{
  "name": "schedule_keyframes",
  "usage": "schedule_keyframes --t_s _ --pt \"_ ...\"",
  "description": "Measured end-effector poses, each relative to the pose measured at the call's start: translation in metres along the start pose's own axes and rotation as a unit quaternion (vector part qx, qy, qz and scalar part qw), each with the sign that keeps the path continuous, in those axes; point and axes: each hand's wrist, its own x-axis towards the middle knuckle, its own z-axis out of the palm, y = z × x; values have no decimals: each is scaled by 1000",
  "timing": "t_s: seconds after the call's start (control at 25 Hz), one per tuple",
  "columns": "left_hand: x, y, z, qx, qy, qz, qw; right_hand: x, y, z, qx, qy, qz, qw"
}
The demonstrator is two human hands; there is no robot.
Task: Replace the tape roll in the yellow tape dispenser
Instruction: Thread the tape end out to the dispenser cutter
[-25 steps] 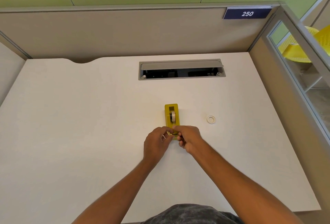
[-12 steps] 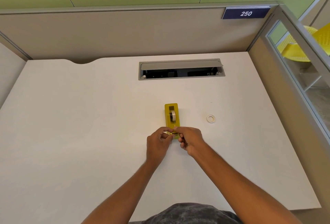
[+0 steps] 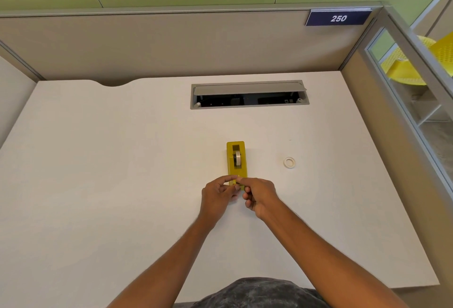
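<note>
The dispenser (image 3: 236, 160) lies at 12 o'clock from both hands. The left hand (image 3: 218, 197) and right hand (image 3: 260, 194) meet, pinching its near end. A roll (image 3: 237, 158) sits inside, with a ring (image 3: 289, 162) at its 3 o'clock.

matt white laminate desk (image 3: 122, 185), glossy yellow plastic tape dispenser (image 3: 236, 147), grey metal cable hatch (image 3: 248, 87), mottled grey cloth shirt (image 3: 257, 293)

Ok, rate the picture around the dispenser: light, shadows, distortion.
Head view: soft, even light, no glare on the white desk; barely any shadow under the left hand and right hand; wide-angle bending slightly bows the top of the partition; the yellow tape dispenser is sharp.
</note>
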Motion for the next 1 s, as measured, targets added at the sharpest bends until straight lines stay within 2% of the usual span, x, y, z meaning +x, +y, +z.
schedule_keyframes --t_s 0.36,1.0 --pt "3 -3 -3 -28 -35 -27 999 -3 5 -1 -17 13 -11 1000" --pt "10 4 -1 -62 -13 -88 994 -5 22 -8 -34 9 -14 999"
